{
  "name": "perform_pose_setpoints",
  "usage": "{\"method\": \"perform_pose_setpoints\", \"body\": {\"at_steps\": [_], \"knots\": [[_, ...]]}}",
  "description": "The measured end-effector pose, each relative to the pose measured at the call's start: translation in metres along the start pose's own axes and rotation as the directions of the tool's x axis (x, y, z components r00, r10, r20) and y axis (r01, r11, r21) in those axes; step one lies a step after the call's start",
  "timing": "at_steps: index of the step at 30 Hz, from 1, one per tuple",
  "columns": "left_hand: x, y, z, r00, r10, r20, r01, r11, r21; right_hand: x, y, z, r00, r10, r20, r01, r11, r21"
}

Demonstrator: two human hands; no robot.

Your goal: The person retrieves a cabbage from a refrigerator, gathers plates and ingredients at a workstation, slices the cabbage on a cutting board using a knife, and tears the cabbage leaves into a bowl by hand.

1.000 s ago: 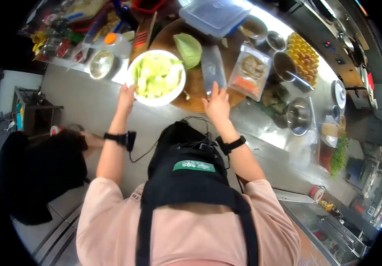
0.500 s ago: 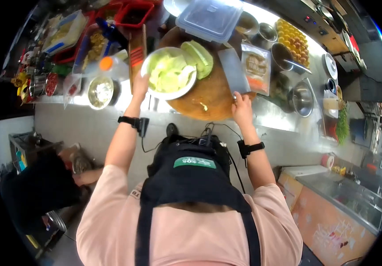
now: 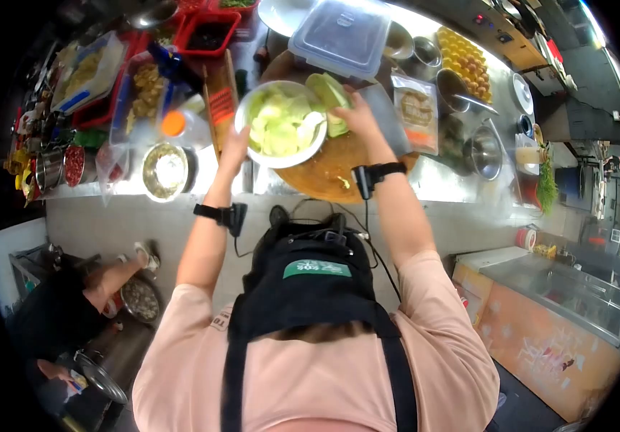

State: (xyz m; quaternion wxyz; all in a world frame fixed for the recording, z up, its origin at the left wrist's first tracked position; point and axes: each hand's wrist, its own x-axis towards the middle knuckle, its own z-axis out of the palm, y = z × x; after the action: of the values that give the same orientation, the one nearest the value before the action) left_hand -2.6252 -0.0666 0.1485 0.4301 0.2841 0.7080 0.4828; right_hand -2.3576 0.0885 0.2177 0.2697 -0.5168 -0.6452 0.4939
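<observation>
Left hand [image 3: 235, 146] grips near rim of white bowl [image 3: 252, 147], fingers closed on edge; right hand [image 3: 355, 117] curled over cabbage wedge [image 3: 328, 92] just beside bowl's far right; bowl holds cut cabbage, sits on round wooden board [image 3: 324, 176]; cleaver [image 3: 391, 119] flat beside right hand; steel bench [image 3: 439, 183] crowded, kitchen around

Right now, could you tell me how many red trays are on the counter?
2: one red tray at the top behind the slicer, another red tray to its left under the clear container. Clutter may hide others.
</observation>
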Motion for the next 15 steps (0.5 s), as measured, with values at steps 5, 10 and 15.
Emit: {"method": "perform_pose_setpoints", "body": {"at_steps": [5,10,15], "knots": [[-0.004,-0.002,-0.004,0.960,0.272,-0.059,-0.268,0.961,0.069,-0.029,-0.004,-0.075,0.989,-0.052,0.135,0.086,0.963,-0.256],[-0.084,0.099,0.044,0.771,0.629,0.099,-0.615,0.694,0.376,-0.034,0.007,-0.110,0.784,-0.084,0.615,0.354,0.874,-0.332],[-0.109,0.112,0.165,0.724,0.518,0.455,-0.679,0.652,0.338,-0.078,0.023,-0.134,0.843,-0.373,0.387,0.524,0.734,-0.433]]}}
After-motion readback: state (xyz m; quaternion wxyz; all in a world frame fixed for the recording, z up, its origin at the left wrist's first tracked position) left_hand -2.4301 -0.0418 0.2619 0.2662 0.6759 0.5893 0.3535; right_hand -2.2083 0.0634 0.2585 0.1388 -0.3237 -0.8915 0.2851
